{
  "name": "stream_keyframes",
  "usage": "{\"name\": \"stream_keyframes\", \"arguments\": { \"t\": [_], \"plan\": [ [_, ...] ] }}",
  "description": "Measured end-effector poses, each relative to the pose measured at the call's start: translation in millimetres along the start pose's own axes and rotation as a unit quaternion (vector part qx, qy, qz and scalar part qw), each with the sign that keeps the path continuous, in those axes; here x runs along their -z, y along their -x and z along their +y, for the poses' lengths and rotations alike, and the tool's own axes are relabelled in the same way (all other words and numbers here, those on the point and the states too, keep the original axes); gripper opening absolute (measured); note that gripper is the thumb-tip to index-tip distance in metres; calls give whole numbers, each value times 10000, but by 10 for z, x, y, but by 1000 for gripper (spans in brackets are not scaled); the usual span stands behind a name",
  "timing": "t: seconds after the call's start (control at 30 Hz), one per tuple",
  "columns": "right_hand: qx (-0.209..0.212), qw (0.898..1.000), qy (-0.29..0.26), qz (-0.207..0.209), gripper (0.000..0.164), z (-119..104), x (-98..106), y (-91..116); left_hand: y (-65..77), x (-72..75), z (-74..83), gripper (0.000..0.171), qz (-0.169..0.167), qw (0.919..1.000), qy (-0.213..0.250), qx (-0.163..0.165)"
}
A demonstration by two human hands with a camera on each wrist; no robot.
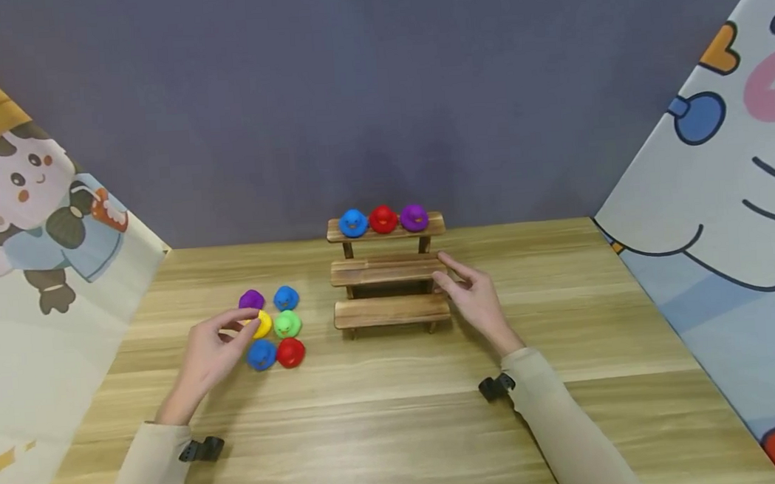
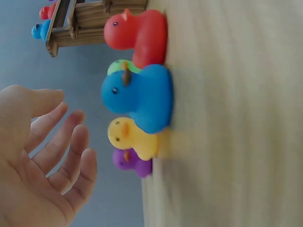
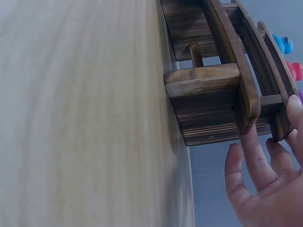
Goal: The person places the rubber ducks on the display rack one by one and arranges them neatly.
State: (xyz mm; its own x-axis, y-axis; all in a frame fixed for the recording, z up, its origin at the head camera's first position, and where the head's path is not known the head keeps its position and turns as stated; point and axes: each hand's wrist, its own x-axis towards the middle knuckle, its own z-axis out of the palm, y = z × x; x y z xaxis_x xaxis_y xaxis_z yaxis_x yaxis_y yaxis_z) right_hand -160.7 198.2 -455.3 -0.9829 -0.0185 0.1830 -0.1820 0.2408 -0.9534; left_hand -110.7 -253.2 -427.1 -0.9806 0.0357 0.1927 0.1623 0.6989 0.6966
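Sleeves (image 1: 568, 416) are seen low in the frame; the left hand (image 1: 214, 346) is held wide above the yellow duck (image 2: 136, 138), best pinched squarely while the stand (image 1: 392, 312) is gripped by the right hand (image 1: 476, 303).

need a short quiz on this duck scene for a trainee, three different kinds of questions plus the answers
1. How many toy ducks sit on the top tier of the wooden shelf?

2. Which of these duck colours shows on the tabletop but not on the shelf?
a) red
b) green
c) purple

3. True or false: the left hand is holding the yellow duck up off the tabletop.

Key
1. Three: one blue, one red, one purple.
2. b; the green duck is on the tabletop.
3. False; the left wrist view shows the yellow duck on the tabletop, apart from the fingers.
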Motion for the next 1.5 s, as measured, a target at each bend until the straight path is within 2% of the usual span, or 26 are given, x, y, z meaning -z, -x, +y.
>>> {"name": "stream_keyframes", "arguments": {
  "t": [0.13, 0.37, 0.5, 0.87, 1.13, 1.5],
  "plan": [
    [1, 10000, -38, -9, 54, -5, 25, 4, 72, 11, -63, 30, -147, 9998, -66, 66],
    [37, 10000, -14, 29, 52, -6, 27, -2, 129, 24, -102, 35, -902, 9956, -250, 76],
    [92, 9999, -124, 2, 51, -4, 14, -10, 150, 21, -128, 33, -1094, 9934, -323, 69],
    [164, 9997, -197, -33, 51, -17, 4, 5, 241, 41, -138, 35, -1315, 9908, -279, 169],
    [119, 9999, -92, -62, 52, 2, 4, 6, 256, 27, -153, 36, -1272, 9914, -237, 185],
    [165, 9997, -160, 10, 50, 27, 1, -3, 276, 5, -142, 39, -1251, 9913, -170, 373]
  ]
}}
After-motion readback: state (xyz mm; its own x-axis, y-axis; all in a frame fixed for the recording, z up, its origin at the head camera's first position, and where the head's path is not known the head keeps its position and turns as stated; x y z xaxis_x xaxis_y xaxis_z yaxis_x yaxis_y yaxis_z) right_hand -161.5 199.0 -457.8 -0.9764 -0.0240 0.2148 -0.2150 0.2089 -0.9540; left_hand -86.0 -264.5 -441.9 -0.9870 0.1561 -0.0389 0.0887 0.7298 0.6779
